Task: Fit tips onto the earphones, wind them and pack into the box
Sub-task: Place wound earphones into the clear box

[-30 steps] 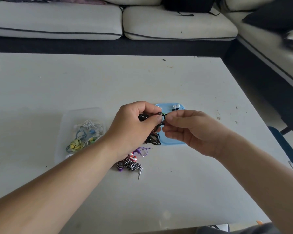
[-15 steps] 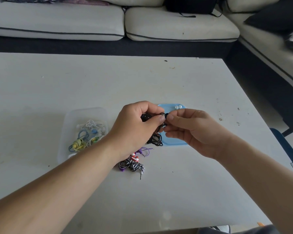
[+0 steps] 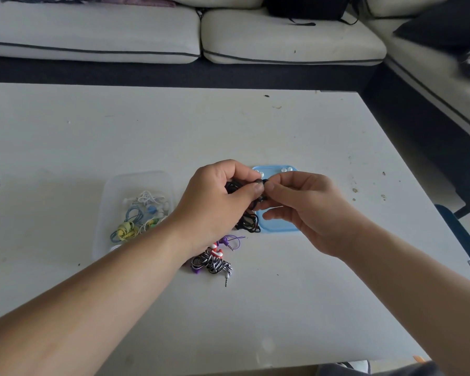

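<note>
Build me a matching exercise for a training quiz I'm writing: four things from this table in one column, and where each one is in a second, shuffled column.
1. black corded earphones
2. black-and-white striped earphones
3. clear plastic box
4. light blue plastic tray

A. bears small white tips
B. lies loose on the white table
C. pinched by the left hand and right hand
D. holds wound coloured earphones

Pairs: 1-C, 2-B, 3-D, 4-A

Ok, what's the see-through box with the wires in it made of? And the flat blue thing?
The see-through rectangular box looks like cloudy, matte plastic: the table shows faintly through its walls. The flat light-blue lid looks like smooth opaque plastic, judging by its even colour and rounded moulded corners.
</note>
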Demonstrator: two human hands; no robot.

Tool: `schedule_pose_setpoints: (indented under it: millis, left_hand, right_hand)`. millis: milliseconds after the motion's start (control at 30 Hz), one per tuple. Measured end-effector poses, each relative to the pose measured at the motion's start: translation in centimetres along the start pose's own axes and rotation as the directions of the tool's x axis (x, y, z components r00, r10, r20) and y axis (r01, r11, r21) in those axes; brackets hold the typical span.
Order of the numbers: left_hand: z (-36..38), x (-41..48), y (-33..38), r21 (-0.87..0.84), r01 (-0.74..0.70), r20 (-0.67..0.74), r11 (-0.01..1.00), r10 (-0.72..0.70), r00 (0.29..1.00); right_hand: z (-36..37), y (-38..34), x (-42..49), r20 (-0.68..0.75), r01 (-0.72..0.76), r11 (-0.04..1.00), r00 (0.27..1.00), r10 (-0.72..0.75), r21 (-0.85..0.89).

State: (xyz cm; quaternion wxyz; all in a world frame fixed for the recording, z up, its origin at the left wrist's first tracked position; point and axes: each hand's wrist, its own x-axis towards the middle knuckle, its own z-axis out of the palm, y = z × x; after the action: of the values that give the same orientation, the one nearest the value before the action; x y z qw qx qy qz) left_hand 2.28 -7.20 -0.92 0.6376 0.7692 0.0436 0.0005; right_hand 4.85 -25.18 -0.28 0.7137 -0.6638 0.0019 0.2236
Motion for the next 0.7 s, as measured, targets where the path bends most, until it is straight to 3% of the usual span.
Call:
schedule_pose_setpoints:
  millis: [300, 433, 700]
  left_hand:
    - [-0.09, 0.15, -0.27, -0.054, 0.013, 0.001, 0.998, -0.013, 1.000]
    - [0.07, -0.01, -0.15, -0.090, 0.023, 0.031, 0.996, -0.020, 0.999]
    - [-0.06, -0.08, -0.16, -0.093, 0.015, 0.059, 0.996, -0.010, 0.998]
  right_hand:
    - [0.43, 0.09, -0.21, -0.075, 0.040, 0.999, 0.996, -0.042, -0.024]
    - [0.41, -0.03, -0.16, -0.056, 0.020, 0.999, 0.998, -0.018, 0.041]
    - [-0.21, -0.16, -0.01, 0.023, 0.032, 0.999, 0.999, -0.032, 0.014]
